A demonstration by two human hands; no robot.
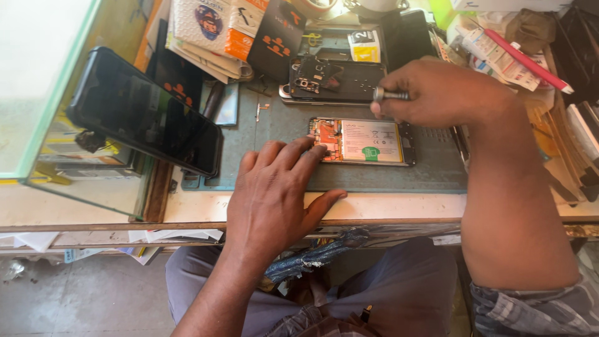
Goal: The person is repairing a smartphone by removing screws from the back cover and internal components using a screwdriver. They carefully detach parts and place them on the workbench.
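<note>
Nearest us, our left hand (pixel 274 193) lies flat at centre frame, palm down, fingers spread and unclenched, fingertips pressing the left end of the opened phone (pixel 363 141) on the grey mat (pixel 437 168) of the counter (pixel 199 207). Our right hand (pixel 446 93), upper right, is closed around one metal screwdriver (pixel 390 95), held just above that phone. We count three phones: the opened one, a dismantled one (pixel 337 81) behind it, and a black one (pixel 145 112) at left.

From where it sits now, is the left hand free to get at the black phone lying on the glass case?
Probably yes. The left hand rests flat on the mat, fingertips on the opened phone, holding nothing. The black phone lies face up to its left on the glass case, with nothing between them.
</note>
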